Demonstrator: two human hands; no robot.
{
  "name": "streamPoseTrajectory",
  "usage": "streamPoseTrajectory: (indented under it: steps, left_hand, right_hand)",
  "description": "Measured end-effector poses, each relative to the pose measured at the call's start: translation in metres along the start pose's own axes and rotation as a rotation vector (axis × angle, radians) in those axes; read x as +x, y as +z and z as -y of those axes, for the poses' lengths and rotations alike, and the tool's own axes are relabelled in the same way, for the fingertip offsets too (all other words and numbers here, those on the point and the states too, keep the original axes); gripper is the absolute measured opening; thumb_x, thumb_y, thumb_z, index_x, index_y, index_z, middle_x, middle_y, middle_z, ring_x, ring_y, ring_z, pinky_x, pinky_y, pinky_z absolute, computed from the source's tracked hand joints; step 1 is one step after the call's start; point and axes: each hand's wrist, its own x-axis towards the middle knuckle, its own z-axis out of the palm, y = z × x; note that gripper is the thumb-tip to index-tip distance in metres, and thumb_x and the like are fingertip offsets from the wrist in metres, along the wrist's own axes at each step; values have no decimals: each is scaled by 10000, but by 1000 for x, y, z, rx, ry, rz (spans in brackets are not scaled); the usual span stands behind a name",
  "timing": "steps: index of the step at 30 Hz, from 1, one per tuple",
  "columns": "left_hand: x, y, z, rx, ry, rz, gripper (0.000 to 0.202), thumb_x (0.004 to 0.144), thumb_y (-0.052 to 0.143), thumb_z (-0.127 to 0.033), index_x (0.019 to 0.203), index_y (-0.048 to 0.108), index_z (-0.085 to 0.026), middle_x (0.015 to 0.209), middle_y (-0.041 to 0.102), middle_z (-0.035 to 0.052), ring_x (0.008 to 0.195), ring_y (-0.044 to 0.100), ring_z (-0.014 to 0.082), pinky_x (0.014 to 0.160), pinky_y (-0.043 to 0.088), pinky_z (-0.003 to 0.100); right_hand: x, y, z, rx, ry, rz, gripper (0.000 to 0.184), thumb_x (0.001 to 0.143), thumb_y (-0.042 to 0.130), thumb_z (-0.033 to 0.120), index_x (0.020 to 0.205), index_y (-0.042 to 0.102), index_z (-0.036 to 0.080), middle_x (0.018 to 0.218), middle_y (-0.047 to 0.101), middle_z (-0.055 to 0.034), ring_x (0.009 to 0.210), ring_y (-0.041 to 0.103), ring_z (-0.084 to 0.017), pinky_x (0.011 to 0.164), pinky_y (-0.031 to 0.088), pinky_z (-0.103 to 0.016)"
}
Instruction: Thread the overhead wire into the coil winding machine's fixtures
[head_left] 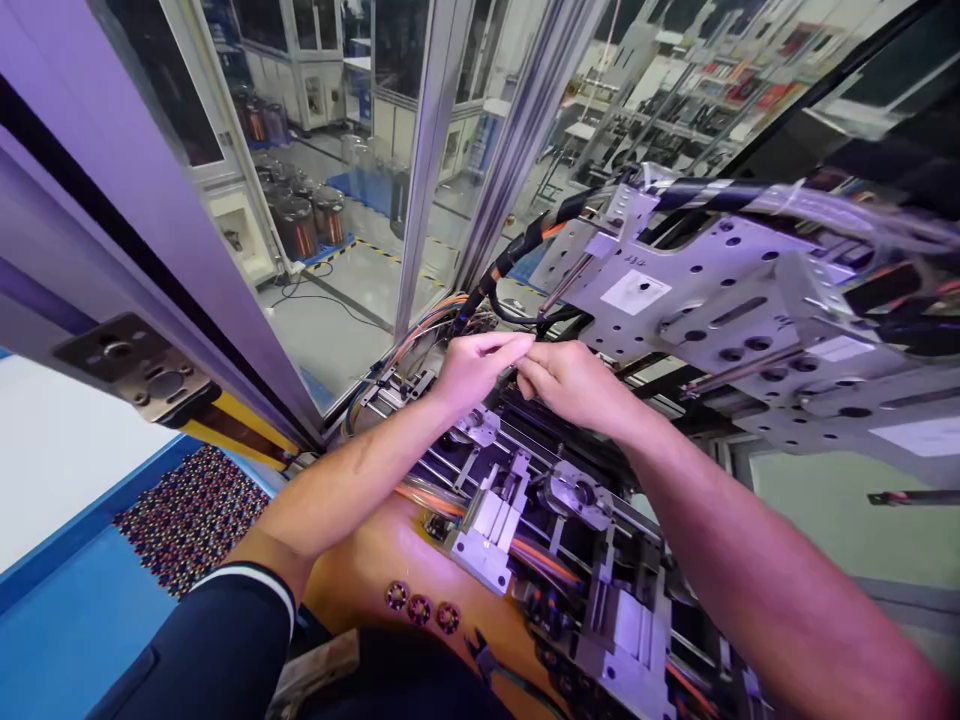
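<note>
Left hand: the left hand (472, 368) is stretched out over the machine, thumb and forefinger pinched together at their tips; what they pinch is too small to make out.
Right hand: the right hand (571, 382) meets it from the other side, fingers curled in and fingertips touching those of the left; whether it grips anything I cannot tell.
Cable: a black cable (517, 255) comes down from the upper right and curves in just above the two hands, its loop near the fingertips; contact with it is not clear.
Wires: a bundle of orange wires (420, 325) runs just left of the left hand, close beside it.
Plate: a grey drilled metal plate (697, 300) stands tilted right behind the right hand.
Mechanism: rails and metal blocks (495, 520) lie beneath both forearms.
Rotors: three small round wound parts (418, 608) sit in a row on the orange surface (360, 570), well below the hands.
Tray: a tray of many small parts (191, 515) lies at the lower left, beside the left sleeve (225, 640).
</note>
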Motion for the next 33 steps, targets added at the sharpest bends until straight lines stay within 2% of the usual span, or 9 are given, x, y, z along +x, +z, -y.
streamPoseTrajectory:
  steps: [4,9,11,16,20,23,26,30,33]
  left_hand:
    - [5,-3,6,-60,5,-45,238,707,739,-203,890,727,-51,909,686,93,776,646,75,698,490,175]
    - [10,-3,12,-186,-73,10,389,561,816,-320,870,741,-96,908,689,83,754,644,76,692,491,179]
    - [10,-3,15,-175,-69,39,369,567,820,-300,874,743,-109,923,690,75,749,638,66,715,500,183]
    - [16,-5,15,-97,20,70,194,712,746,-194,876,740,-89,934,689,81,760,635,59,718,504,172]
    - [20,-2,11,-137,-7,45,147,699,740,-166,818,737,-79,809,681,63,648,595,27,613,474,122]
    - [19,1,10,-166,-30,33,140,674,748,-117,809,736,-84,826,684,61,713,630,47,690,510,132]
    - [20,4,9,-185,-31,8,108,689,722,-60,797,725,-62,836,685,68,743,642,56,747,517,149]
    - [29,7,4,-258,-110,-72,68,753,678,-46,814,686,-17,782,673,82,682,639,78,652,483,172]
    - [35,9,2,-302,-159,-61,88,780,661,-52,854,663,-6,780,671,81,668,640,88,633,462,186]
  right_hand:
    - [-2,-1,-5,5,-30,-32,407,980,400,274,643,565,117,541,513,26,463,411,-65,631,357,-228]
    - [0,-4,-6,36,19,-15,432,985,386,293,641,578,116,548,533,25,463,445,-53,644,374,-214]
    - [3,-4,-6,71,31,1,437,987,374,296,651,588,115,537,523,28,454,438,-48,586,360,-205]
    - [7,-4,-8,171,71,17,528,964,382,481,658,590,106,495,487,5,421,394,-58,491,310,-217]
    - [8,-6,-9,148,118,-6,581,944,369,560,656,599,111,500,495,-7,428,402,-67,500,315,-228]
    - [10,-7,-9,147,132,4,663,900,371,686,659,601,113,508,506,-16,437,424,-76,509,327,-237]
    - [11,-8,-9,128,141,-17,606,918,377,619,657,599,119,517,510,-17,445,431,-85,516,329,-243]
    - [3,-11,-12,58,167,-83,441,937,418,450,697,598,127,552,524,-8,471,446,-86,542,356,-238]
    - [-9,-11,-17,50,224,-90,417,932,435,480,847,633,124,643,583,-9,495,478,-76,568,402,-228]
